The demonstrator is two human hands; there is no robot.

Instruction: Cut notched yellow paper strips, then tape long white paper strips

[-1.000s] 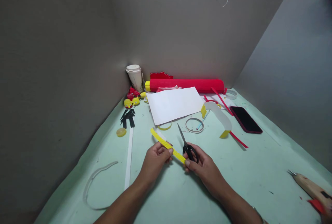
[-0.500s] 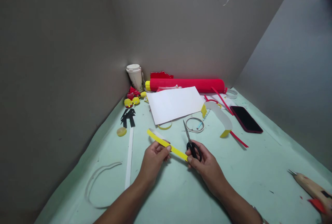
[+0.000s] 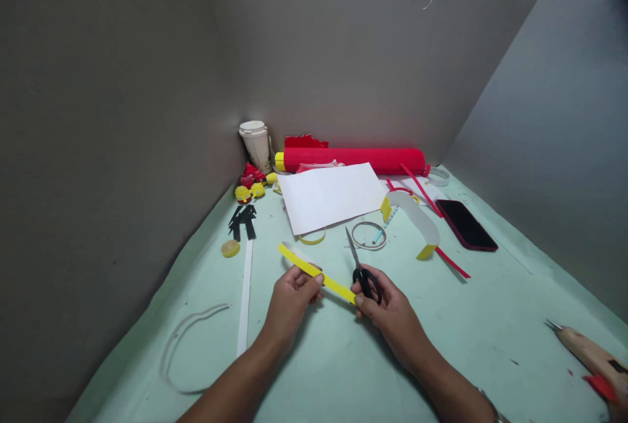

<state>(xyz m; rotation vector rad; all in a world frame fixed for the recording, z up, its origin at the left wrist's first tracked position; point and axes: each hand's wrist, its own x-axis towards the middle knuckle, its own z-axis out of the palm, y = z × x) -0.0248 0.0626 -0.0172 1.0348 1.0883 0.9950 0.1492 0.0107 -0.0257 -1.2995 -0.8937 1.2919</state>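
1. Grey walls (image 3: pixel 333 50) close in on the tabletop (image 3: pixel 333 377), which wears a pale green covering with small dark specks.
2. From where I stand, the yellow ribbed strip (image 3: pixel 337 288) is up in both hands over the middle of the tabletop, slanting down towards the right hand.
3. The left hand (image 3: pixel 289 299) has its grip pinched on the strip's middle, thumb on top.
4. The right hand (image 3: pixel 395 321) has its grip closed round the black handles of the scissors (image 3: pixel 366 283), blades pointing to the far edge, and its thumb and fingers also nip the strip's lower end.
5. Beyond the hands lie a white sheet (image 3: pixel 333 197), a pale ring (image 3: pixel 353 236) and a curved pale band with yellow ends (image 3: pixel 418 217).
6. A red roll (image 3: pixel 353 161) runs along the far edge. In the far left corner stands a white cup (image 3: pixel 256 148); whatever is printed low on it is too small to read.
7. Towards the left edge sit little red and yellow pieces (image 3: pixel 243 194), black strips (image 3: pixel 243 221) and a yellowish disc (image 3: pixel 230 249).
8. A dark phone (image 3: pixel 466 225) lies by the right edge, a wooden-handled tool (image 3: pixel 583 348) at the near right corner.
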